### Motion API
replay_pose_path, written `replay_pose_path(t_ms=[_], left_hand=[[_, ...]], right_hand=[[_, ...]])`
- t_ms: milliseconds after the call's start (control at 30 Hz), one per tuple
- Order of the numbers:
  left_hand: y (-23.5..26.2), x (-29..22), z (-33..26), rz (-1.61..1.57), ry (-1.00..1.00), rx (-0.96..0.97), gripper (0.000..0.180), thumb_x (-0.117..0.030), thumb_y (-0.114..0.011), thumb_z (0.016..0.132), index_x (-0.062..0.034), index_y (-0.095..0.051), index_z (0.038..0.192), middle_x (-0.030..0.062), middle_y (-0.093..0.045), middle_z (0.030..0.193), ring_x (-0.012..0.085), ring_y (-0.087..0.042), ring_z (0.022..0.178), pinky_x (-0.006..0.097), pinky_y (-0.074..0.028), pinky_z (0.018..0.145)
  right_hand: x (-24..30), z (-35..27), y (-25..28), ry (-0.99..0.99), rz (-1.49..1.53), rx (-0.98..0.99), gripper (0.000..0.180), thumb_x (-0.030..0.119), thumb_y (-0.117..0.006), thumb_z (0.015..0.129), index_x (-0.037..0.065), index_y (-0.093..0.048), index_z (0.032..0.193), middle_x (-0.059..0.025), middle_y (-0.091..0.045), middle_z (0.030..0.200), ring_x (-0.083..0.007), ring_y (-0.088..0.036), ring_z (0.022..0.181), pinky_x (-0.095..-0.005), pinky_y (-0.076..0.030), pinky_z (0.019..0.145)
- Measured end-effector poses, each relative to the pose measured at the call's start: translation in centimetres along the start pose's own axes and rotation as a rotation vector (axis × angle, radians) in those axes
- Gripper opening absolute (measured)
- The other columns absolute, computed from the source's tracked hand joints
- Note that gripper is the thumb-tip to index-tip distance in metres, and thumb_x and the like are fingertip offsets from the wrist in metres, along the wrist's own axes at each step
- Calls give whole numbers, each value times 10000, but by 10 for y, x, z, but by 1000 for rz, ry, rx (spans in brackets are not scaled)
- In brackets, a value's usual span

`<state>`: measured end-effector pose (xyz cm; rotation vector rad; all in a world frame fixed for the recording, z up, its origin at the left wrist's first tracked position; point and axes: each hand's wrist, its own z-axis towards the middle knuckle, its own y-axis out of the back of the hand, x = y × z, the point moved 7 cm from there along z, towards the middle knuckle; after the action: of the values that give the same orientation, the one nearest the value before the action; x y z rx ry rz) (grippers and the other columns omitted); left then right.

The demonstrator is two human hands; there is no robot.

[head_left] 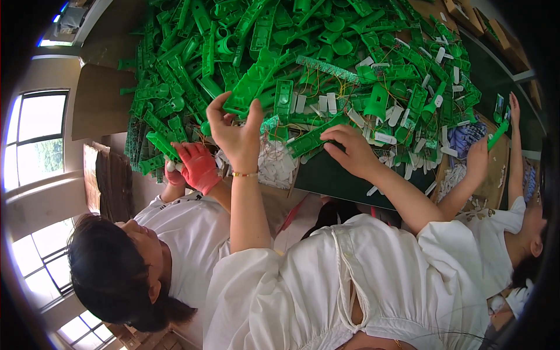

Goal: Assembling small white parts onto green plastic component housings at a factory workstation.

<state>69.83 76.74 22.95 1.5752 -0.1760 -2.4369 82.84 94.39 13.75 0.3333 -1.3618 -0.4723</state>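
On the left, a dark-framed window (42, 134) stood in a pale wall (32, 207), with greenery behind its lower pane; nearer came a second window (45, 256). Brown cardboard sheets (105, 181) stood on edge beside the wall, and a broad brown panel (104, 102) rose farther off. A co-worker (186, 224) in white, dark hair tied back, was at the left; another person (493, 233), also in white, was at the right. Brown boxes (464, 14) sat far right, beyond the dark green worktop (344, 184).
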Motion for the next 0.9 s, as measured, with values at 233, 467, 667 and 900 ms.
replay_pose_path(t_ms=[233, 467, 667, 900], left_hand=[[26, -11, -49, -1123, 774, 54, 464, -504, -444, 865, -122, -467, 1128, 62, -567, 968, 240, -523, 976, 494, -395, 868], [19, -21, -232, -904, 1393, 697, 453, -208, -522, 843, -85, -355, 1246, 98, -526, 1021, 235, -552, 934, 404, -465, 806], [41, -27, -218, -949, 1116, 618, 530, 34, -482, 755, -73, -321, 1248, 117, -516, 1022, 228, -562, 901, 367, -463, 810], [80, 10, -173, -560, 785, 250, 497, 51, -547, 734, -51, -347, 1177, 58, -513, 935, 137, -534, 795, 279, -451, 742]], right_hand=[[2, -3, -126, 186, -310, 277, 126, 207, -569, 744, 114, -616, 815, -50, -589, 804, -245, -547, 821, -360, -466, 676], [22, 6, -192, 354, -1008, 395, 138, 174, -588, 646, 138, -693, 726, -36, -563, 856, -210, -499, 877, -322, -386, 649], [21, 23, -169, 388, -684, 346, 100, 220, -582, 718, 133, -630, 728, -49, -560, 779, -225, -538, 758, -340, -411, 573], [20, 21, -102, -317, 733, 103, 139, 145, -632, 804, 20, -605, 860, -48, -620, 718, -79, -546, 616, -226, -437, 553]])
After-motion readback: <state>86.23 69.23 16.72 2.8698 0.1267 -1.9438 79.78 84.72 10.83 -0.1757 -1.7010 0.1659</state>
